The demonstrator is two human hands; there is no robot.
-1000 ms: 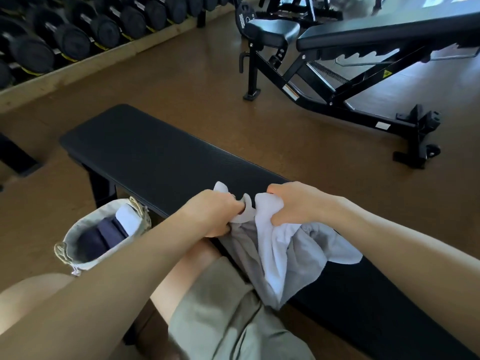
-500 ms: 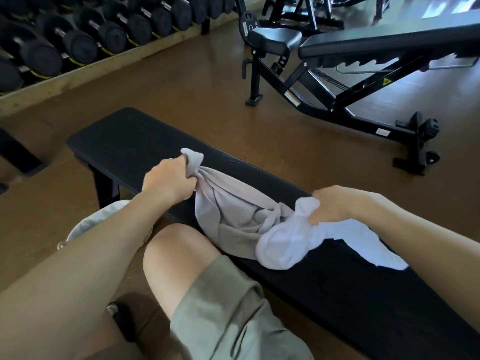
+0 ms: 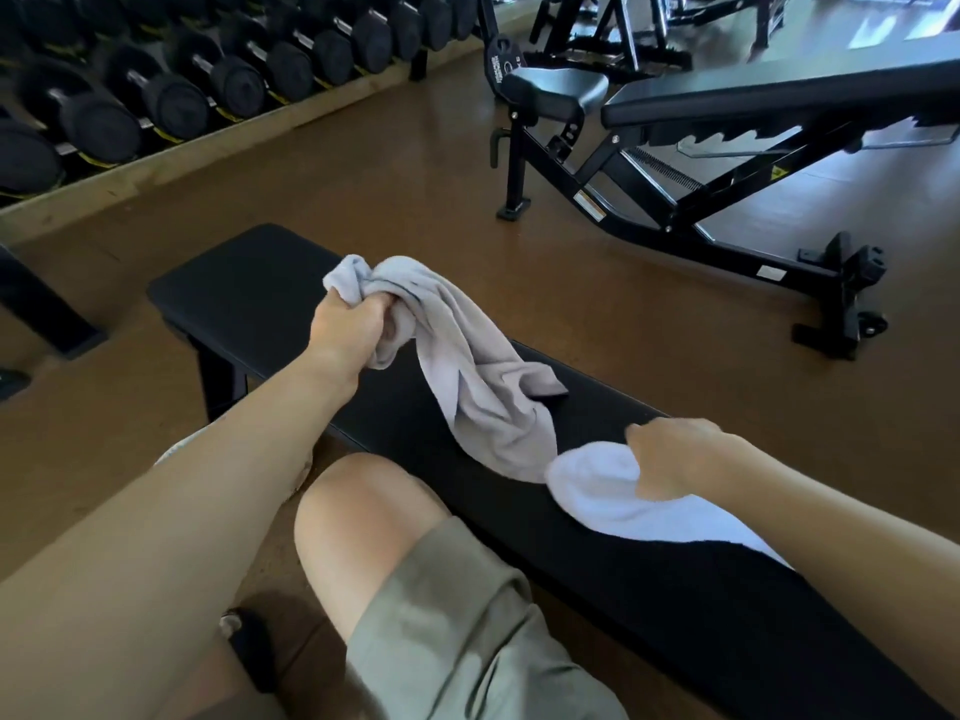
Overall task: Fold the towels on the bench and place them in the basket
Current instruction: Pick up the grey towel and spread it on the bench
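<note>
- A grey towel [image 3: 483, 387] is being gripped at one bunched end by the left hand [image 3: 350, 324], whose fingers are curled tightly round the cloth.
- That bunched end is being held up above the flat black bench [image 3: 244, 298], near its far end; a small knot of cloth is sticking out beyond the fist.
- The rest of the grey towel is being trailed down and to the right in a crumpled, unfolded strip, its lower part lying on the bench pad.
- A white towel [image 3: 613, 498] is being held against the bench by the right hand [image 3: 675, 459], with fingers curled over its bunched end; the grip itself is being hidden under the hand and blurred, so how firmly it is pinched cannot be told.
- The lower end of the grey towel is being met by the white towel's rounded end; whether the two are overlapping there cannot be told.
- The white towel is being spread along the bench under the right forearm, towards the near end.
- The two hands are being kept well apart, one at each end of the cloth.
- A bare knee [image 3: 358, 517] and olive shorts [image 3: 457, 636] are being shown in front of the bench's near edge.
- A pale sliver of the basket [image 3: 174, 449] is being glimpsed just past the left forearm, on the floor beside the bench; its contents are being hidden.
- An adjustable bench [image 3: 727, 163] is being seen on the brown floor beyond, and a row of black dumbbells [image 3: 171, 90] is being stored on a rack at upper left.
</note>
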